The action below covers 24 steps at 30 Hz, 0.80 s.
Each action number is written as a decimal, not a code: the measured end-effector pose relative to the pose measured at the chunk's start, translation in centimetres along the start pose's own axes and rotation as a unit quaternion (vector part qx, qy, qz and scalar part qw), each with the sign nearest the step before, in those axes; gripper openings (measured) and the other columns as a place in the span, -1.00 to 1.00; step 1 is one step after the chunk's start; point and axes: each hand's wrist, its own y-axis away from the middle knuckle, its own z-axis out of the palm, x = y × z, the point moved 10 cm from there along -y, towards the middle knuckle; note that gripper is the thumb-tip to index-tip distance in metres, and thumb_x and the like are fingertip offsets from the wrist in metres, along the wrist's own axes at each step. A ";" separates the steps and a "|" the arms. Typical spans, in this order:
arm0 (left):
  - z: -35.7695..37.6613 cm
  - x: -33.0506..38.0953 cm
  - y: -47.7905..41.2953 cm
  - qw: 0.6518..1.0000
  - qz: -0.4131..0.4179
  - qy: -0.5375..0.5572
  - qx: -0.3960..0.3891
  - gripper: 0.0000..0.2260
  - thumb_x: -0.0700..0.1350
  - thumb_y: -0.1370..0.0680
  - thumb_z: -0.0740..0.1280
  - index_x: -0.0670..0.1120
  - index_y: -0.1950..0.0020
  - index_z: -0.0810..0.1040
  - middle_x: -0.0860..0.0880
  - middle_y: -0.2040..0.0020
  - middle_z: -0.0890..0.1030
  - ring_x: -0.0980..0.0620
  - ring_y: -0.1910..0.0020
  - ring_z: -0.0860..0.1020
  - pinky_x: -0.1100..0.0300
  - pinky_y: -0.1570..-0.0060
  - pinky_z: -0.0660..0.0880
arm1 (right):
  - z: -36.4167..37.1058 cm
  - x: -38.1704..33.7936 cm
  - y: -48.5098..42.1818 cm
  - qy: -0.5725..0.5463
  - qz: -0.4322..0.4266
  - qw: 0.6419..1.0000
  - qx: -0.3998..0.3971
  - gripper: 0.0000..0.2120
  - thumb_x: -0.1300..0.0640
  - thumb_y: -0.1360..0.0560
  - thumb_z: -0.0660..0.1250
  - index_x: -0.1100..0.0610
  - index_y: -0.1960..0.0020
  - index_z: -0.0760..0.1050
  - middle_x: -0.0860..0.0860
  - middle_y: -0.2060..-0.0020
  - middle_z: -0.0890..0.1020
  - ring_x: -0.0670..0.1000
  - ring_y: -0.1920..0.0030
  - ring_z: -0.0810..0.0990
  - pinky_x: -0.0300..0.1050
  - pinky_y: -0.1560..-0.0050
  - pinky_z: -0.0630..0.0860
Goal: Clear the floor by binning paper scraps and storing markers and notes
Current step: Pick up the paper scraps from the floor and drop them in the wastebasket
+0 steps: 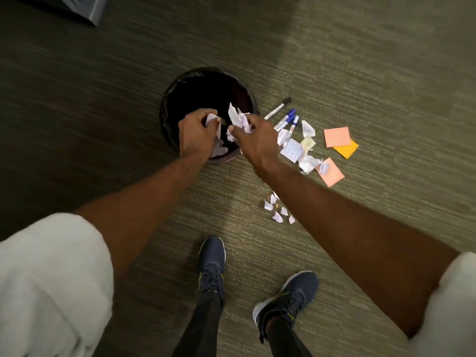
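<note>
A round black bin (177, 86) with a dark liner stands on the carpet. Both my hands hover over its near half. My left hand (197, 134) is shut on crumpled white paper scraps (217, 148). My right hand (253, 139) is shut on another wad of white paper scraps (238, 118). Right of the bin lie a black-capped marker (278, 107) and two blue-capped markers (287, 119). Beside them sit more torn paper scraps (307, 128), a lined note (292, 150), pink sticky notes (337, 136) and an orange sticky note (346, 150). Small white scraps (277, 210) lie nearer my feet.
Grey-green carpet (386, 73) covers the floor all around. My two dark sneakers (212, 264) stand at the bottom centre. A dark piece of furniture (82, 9) shows in the top left corner.
</note>
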 end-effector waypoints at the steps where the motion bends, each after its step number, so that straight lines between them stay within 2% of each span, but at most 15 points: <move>1: -0.2 -0.6 -0.6 1.000 -0.005 -0.004 -0.003 -0.77 -0.08 -0.57 0.40 -0.12 -0.19 0.68 -0.04 -0.08 0.72 0.15 -0.05 0.61 0.37 -0.02 0.45 | 1.3 0.2 -0.7 -0.014 0.018 1.000 -0.012 -0.85 0.13 -0.45 0.49 0.21 0.06 0.63 0.10 0.23 0.68 0.00 0.23 0.59 -0.03 0.12 0.55; 3: -0.2 -1.7 -1.9 1.000 -0.018 -0.011 -0.018 -0.74 -0.10 -0.56 0.41 -0.14 -0.22 0.66 -0.07 -0.12 0.71 0.11 -0.08 0.62 0.37 -0.05 0.45 | 3.6 0.8 -2.0 -0.039 0.056 0.997 -0.042 -0.79 0.13 -0.44 0.50 0.21 -0.02 0.62 0.13 0.13 0.69 0.10 0.09 0.66 0.05 0.02 0.61; 6: -0.3 -3.7 -3.4 0.998 -0.058 -0.012 -0.036 -0.71 -0.11 -0.58 0.40 -0.15 -0.28 0.63 -0.09 -0.20 0.68 0.03 -0.18 0.63 0.35 -0.15 0.46 | 6.1 2.1 -3.0 -0.103 0.131 0.982 -0.087 -0.55 0.16 -0.44 0.51 0.14 -0.30 0.54 0.12 -0.19 0.63 0.11 -0.17 0.65 0.09 -0.19 0.62; 7: -0.6 -4.1 -3.7 0.997 -0.065 -0.014 -0.035 -0.72 -0.12 -0.59 0.39 -0.14 -0.29 0.62 -0.09 -0.22 0.67 0.03 -0.20 0.62 0.34 -0.16 0.46 | 6.6 2.3 -3.1 -0.117 0.141 0.978 -0.096 -0.50 0.19 -0.44 0.51 0.12 -0.35 0.51 0.12 -0.27 0.59 0.12 -0.21 0.63 0.13 -0.19 0.63; 11: -1.1 -4.7 -4.4 0.997 -0.068 -0.015 -0.045 -0.71 -0.16 -0.61 0.36 -0.14 -0.32 0.59 -0.09 -0.25 0.63 0.02 -0.22 0.60 0.18 -0.23 0.55 | 7.1 2.4 -3.1 -0.153 0.149 0.969 -0.126 -0.45 0.27 -0.48 0.45 0.08 -0.44 0.44 0.10 -0.39 0.42 0.03 -0.13 0.65 0.00 -0.06 0.67; 13: -1.3 -4.8 -4.4 0.996 -0.066 -0.025 -0.052 -0.70 -0.16 -0.61 0.37 -0.15 -0.35 0.57 -0.10 -0.28 0.62 0.03 -0.23 0.59 0.29 -0.19 0.51 | 6.6 2.4 -2.9 -0.164 0.148 0.967 -0.123 -0.49 0.30 -0.50 0.42 0.06 -0.42 0.45 0.08 -0.40 0.38 0.00 -0.07 0.66 -0.01 -0.05 0.68; 14: -1.4 -4.8 -4.2 0.996 -0.063 -0.024 -0.055 -0.69 -0.17 -0.61 0.36 -0.15 -0.36 0.57 -0.10 -0.28 0.61 0.04 -0.22 0.59 0.33 -0.15 0.48 | 6.2 2.4 -2.8 -0.171 0.145 0.967 -0.118 -0.52 0.30 -0.51 0.41 0.06 -0.40 0.47 0.08 -0.40 0.39 0.01 -0.10 0.65 0.01 -0.07 0.68; 18: -1.5 -2.1 -2.5 0.998 0.006 -0.018 -0.058 -0.71 -0.18 -0.62 0.34 -0.16 -0.34 0.57 -0.07 -0.22 0.64 0.13 -0.10 0.59 0.47 0.00 0.50 | 2.0 2.3 -1.8 -0.142 0.080 0.985 -0.055 -0.70 0.23 -0.54 0.39 0.08 -0.26 0.58 0.03 -0.22 0.57 -0.05 -0.09 0.64 -0.02 -0.07 0.68; 21: -0.1 1.1 0.2 0.993 0.081 0.013 -0.088 -0.72 -0.16 -0.60 0.36 -0.15 -0.31 0.57 -0.02 -0.20 0.64 0.14 -0.12 0.59 0.50 -0.03 0.49 | -3.2 3.8 -0.4 -0.082 0.022 0.996 0.001 -0.82 0.20 -0.55 0.39 0.09 -0.14 0.63 -0.03 -0.07 0.68 -0.03 -0.10 0.67 0.06 -0.17 0.65; 24: 3.1 2.9 3.7 0.980 0.128 0.020 -0.153 -0.68 -0.13 -0.57 0.41 -0.09 -0.33 0.56 0.01 -0.20 0.63 0.16 -0.16 0.58 0.42 -0.10 0.53 | -8.4 8.9 1.3 -0.025 0.045 0.998 0.047 -0.83 0.19 -0.55 0.41 0.15 -0.13 0.63 0.01 -0.08 0.70 0.02 -0.09 0.69 0.12 -0.18 0.63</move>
